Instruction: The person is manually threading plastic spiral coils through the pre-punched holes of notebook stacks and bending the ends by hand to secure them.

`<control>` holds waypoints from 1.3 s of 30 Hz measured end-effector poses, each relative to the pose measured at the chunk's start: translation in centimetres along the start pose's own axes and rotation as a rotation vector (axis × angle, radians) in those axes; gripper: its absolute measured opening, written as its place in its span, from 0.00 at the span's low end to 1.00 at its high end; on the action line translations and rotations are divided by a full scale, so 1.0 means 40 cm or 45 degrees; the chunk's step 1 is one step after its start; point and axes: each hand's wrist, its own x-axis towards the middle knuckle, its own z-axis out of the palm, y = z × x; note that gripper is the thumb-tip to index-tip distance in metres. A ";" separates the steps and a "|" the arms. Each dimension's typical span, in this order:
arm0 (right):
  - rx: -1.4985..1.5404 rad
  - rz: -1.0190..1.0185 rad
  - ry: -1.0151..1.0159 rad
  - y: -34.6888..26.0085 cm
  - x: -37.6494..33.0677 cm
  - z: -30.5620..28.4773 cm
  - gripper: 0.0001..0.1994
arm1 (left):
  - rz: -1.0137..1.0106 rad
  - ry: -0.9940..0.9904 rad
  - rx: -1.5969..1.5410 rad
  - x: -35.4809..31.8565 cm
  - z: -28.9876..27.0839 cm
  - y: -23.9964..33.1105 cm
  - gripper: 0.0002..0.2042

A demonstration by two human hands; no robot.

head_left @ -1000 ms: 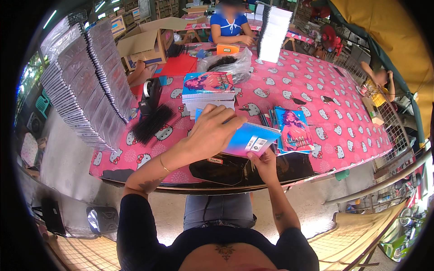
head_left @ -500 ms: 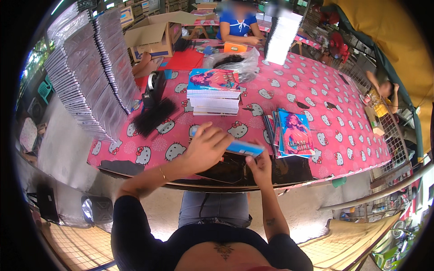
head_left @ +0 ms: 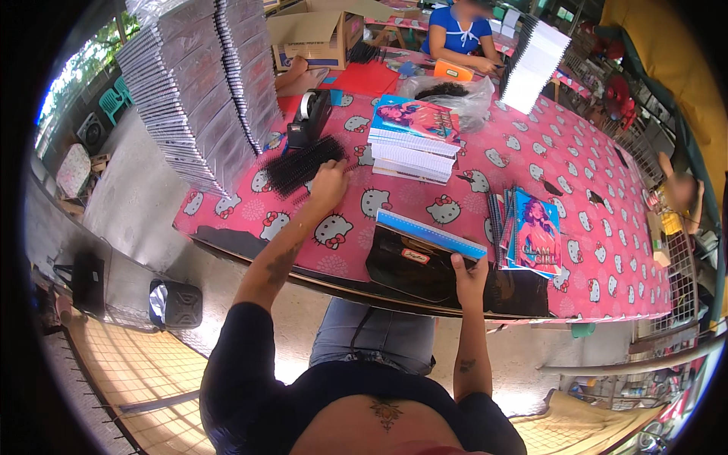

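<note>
My left hand (head_left: 330, 184) reaches to a loose heap of black spiral binding coils (head_left: 297, 168) on the left of the table. Its fingers are curled together at the heap's right end, closed on a coil. In front of me, my right hand (head_left: 471, 277) grips the right end of a blue-covered notebook (head_left: 432, 232). I see it nearly edge-on, with a row of small holes along its blue strip. Beyond it, a stack of notebooks (head_left: 413, 144) has an illustrated cover on top. Several matching notebooks (head_left: 537, 236) lie overlapped beside my right hand.
Tall stacks of bound notebooks (head_left: 189, 83) stand at the left. A black tape dispenser (head_left: 309, 120) is behind the coils. Farther back are an open carton (head_left: 315, 38), a plastic bag (head_left: 472, 106), a leaning white stack (head_left: 535, 68) and a seated person in blue (head_left: 459, 34).
My left hand has left the notebook and moved left to the coil heap. My right hand keeps hold of the notebook. The view has shifted, so the table sits farther right.
</note>
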 end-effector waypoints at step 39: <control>-1.001 -0.565 -0.453 -0.220 0.163 0.248 0.06 | 0.179 -0.643 -0.925 0.037 -0.368 0.273 0.12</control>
